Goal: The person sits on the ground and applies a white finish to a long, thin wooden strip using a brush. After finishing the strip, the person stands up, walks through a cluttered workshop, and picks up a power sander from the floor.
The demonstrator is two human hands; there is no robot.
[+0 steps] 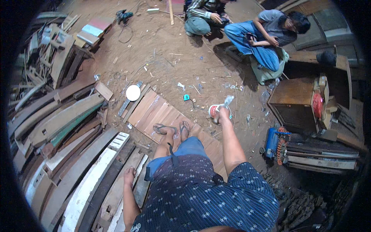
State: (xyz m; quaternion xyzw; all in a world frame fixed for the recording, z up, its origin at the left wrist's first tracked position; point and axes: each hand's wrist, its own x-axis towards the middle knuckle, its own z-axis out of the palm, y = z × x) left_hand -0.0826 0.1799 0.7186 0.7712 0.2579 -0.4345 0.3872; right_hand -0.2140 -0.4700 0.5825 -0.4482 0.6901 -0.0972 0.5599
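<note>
My right hand [222,114] grips a pale, scraper-like tool [228,101] over a white-and-red bucket [213,110]; the tool's lower end is hidden. My left hand [128,174] hangs beside the stacked timber at my left, fingers loosely curled, nothing visible in them. My sandalled feet rest on a platform of reddish wooden strips [141,116]. A round white lid [133,92] lies at its far left corner, and a teal tape measure [186,97] lies on the dirt beyond it.
Timber stacks [69,154] line my left. A crouching person [197,25] and a seated person holding a phone [253,46] are at upper right. A wooden cabinet [290,100] and blue compressor [270,143] stand right. A power tool [121,16] lies on the dirt.
</note>
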